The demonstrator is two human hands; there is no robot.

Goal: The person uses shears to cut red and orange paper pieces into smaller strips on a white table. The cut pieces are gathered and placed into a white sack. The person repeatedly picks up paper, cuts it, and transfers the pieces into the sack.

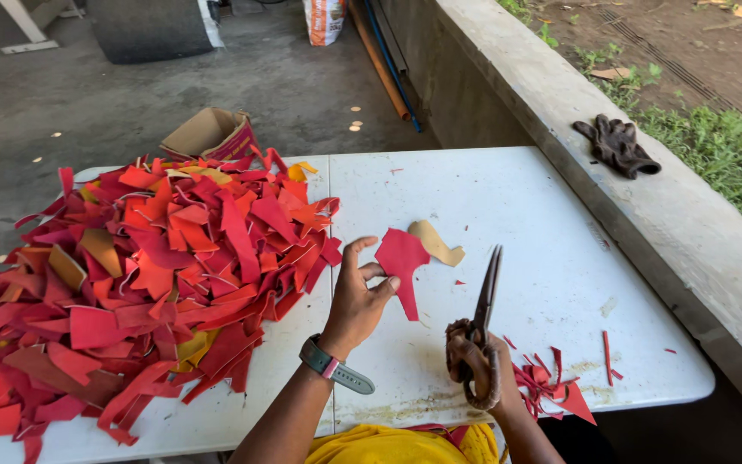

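Red leather piece (pixel 403 260), flat and roughly shield-shaped with a tapering tail, sits at the centre of the frame, pinched at its left edge between thumb and fingers of the left hand (pixel 355 302). For a clean trim it wants holding taut, fingers well off the cut line. The right hand (pixel 474 365) is clenched through the loops of long dark metal scissors (pixel 484 296), blades apparently nearly closed, pointing up-frame just right of the piece. A tan cardboard template (pixel 436 242) lies behind on the white table (pixel 526 206); red offcuts (pixel 139 283) heap at left.

Open-air craft workshop: scrap heap (pixel 148 275), concrete floor (pixel 302 94), folding table (pixel 508 198).
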